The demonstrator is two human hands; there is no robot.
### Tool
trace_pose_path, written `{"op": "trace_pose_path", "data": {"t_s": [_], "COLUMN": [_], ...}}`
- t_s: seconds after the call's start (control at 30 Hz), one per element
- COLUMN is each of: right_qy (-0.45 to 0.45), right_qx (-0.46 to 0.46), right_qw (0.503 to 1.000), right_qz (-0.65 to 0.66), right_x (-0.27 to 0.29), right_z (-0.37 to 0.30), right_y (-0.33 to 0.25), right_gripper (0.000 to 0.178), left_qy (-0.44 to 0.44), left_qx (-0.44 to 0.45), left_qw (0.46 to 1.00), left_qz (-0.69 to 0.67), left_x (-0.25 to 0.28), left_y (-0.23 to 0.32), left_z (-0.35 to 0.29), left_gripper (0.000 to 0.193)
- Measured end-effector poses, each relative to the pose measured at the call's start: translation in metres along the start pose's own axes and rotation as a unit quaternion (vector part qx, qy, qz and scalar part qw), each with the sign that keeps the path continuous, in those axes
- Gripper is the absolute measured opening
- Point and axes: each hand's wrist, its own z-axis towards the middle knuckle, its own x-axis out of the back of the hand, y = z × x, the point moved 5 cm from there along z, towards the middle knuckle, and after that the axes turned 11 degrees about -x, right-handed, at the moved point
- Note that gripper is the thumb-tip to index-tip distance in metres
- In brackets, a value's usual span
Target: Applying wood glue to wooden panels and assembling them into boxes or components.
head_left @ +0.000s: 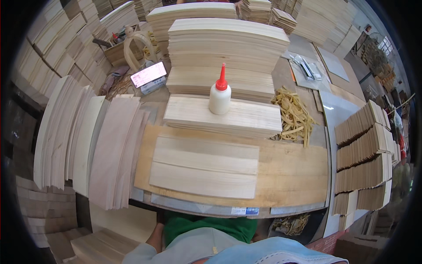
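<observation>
My left forearm point(155, 239) hangs beside the green apron point(211, 224), below the table's front edge; its hand is hidden. Only a sliver of skin from my right arm point(255, 237) shows on the apron's other side, and that hand is hidden too. In front of me, two pale wooden boards point(204, 165) lie flat with their long edges together on a wider yellowish board point(292, 174). Behind them, a white squeeze bottle point(220, 100) with a red pointed nozzle stands upright on a low stack of pale boards point(189, 112).
Tall board stacks point(224, 48) rise at the back. Boards on edge point(116, 154) line the left side; small wooden pieces point(362, 154) are stacked at right. Wood strips point(292, 116) lie in a heap. A lit phone point(148, 74) leans on a small box at back left.
</observation>
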Motion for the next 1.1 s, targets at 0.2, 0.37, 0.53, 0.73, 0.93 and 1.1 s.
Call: {"op": "trace_pose_path", "data": {"t_s": [0.2, 0.37, 0.53, 0.73, 0.93, 1.1], "right_qy": [0.04, 0.05, 0.071, 0.141, 0.231, 0.323], "right_qx": [0.051, 0.077, 0.091, 0.124, 0.157, 0.128], "right_qw": [0.997, 0.992, 0.988, 0.976, 0.951, 0.918], "right_qz": [0.04, 0.081, 0.107, 0.112, 0.13, 0.189], "right_x": [0.047, 0.068, 0.094, 0.145, 0.166, 0.169], "right_z": [0.056, 0.084, 0.08, 0.077, 0.052, -0.009], "right_y": [-0.044, -0.08, -0.102, -0.126, -0.147, -0.116], "right_gripper": [0.033, 0.034, 0.036, 0.038, 0.04, 0.042], "left_qy": [-0.001, -0.013, -0.03, -0.036, -0.056, -0.142], "left_qx": [-0.019, -0.019, -0.008, -0.008, -0.031, -0.064], "left_qw": [0.999, 0.999, 0.998, 0.991, 0.977, 0.958], "left_qz": [-0.031, -0.035, -0.055, -0.128, -0.206, -0.24], "left_x": [-0.045, -0.06, -0.059, -0.072, -0.068, -0.072], "left_y": [0.006, 0.015, 0.014, -0.008, -0.052, -0.054], "left_z": [0.07, 0.119, 0.134, 0.132, 0.126, 0.136], "left_gripper": [0.017, 0.018, 0.018, 0.018, 0.019, 0.019]}}
